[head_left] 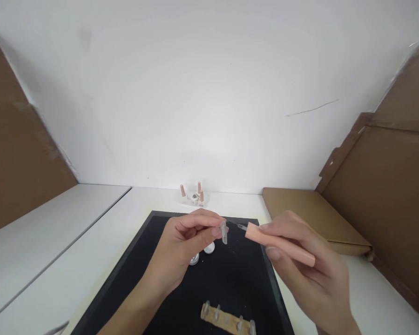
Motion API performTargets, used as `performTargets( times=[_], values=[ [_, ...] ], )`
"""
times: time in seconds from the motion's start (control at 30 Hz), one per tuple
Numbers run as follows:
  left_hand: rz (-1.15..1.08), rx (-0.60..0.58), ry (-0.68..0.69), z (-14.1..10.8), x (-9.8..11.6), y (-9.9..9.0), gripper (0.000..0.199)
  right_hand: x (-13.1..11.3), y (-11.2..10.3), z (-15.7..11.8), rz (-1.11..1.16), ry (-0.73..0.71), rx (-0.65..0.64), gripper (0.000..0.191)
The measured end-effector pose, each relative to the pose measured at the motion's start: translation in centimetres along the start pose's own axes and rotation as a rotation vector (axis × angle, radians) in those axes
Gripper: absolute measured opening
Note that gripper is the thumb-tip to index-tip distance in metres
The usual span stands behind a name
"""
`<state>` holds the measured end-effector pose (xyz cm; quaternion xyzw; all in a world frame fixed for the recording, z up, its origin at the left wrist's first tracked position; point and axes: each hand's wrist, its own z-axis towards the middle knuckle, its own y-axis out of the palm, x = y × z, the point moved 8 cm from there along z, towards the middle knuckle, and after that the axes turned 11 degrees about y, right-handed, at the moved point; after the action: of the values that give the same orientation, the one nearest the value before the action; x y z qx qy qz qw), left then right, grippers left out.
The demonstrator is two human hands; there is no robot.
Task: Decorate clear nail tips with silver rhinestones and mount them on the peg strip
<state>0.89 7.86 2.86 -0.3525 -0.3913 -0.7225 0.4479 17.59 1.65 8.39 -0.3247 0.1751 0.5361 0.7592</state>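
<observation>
My left hand (176, 253) pinches a small clear false nail tip (224, 232) between thumb and fingers, above the black mat (230, 270). In my right hand (309, 267) is a nail polish brush (281, 245) with a long peach cap handle. Its thin brush end points left and lies close to the top of the nail tip; I cannot tell whether they touch. Below the hands, a tan strip (230, 320) carries several similar clear nail tips standing up. A white round lid (209, 248) and a small round container (194, 259), partly hidden by my left hand, lie on the mat.
Several peach-capped bottles (201, 196) stand in a group by the white wall. A flat cardboard box (300, 211) lies at the back right. Cardboard panels rise at the left (21, 139) and right (387, 186). The white table (101, 218) surrounds the mat.
</observation>
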Motion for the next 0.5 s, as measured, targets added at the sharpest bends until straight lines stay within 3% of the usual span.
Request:
performTargets(
  times=[0.27,0.5],
  values=[
    [-0.013,0.014,-0.004,0.29,-0.17,0.36,0.001,-0.43,0.57,0.18,-0.011,-0.009,-0.120,0.018],
    [-0.020,0.002,-0.014,0.42,-0.39,0.51,0.002,-0.64,0.74,0.45,-0.014,-0.017,-0.151,0.017]
  ],
)
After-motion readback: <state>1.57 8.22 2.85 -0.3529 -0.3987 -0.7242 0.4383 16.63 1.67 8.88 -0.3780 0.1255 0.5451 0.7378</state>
